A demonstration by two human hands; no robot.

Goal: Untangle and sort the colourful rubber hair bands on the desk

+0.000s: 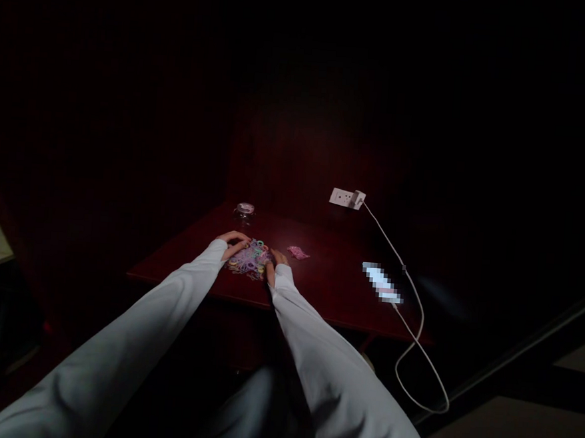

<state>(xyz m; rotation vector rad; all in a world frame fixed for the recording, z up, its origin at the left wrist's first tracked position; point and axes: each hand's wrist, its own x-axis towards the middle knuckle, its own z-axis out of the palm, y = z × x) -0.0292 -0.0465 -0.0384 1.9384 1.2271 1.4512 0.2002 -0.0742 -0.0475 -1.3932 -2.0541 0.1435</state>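
A heap of small coloured rings (250, 259), pink, purple, yellow and green, lies on a dark red table (328, 288). My left hand (234, 243) rests on the heap's left edge with its fingers curled over the rings. Against the heap's right edge sits my right hand (276, 266), fingers bent into the rings. Both arms wear pale long sleeves. What either hand grips, if anything, is too small and dim to make out.
A small glass jar (244, 212) stands behind the heap. A little pink piece (298, 252) lies to its right. Further right lies a phone (382, 283) on a white cable (418, 321) that runs to a wall socket (347, 198). The room is dark.
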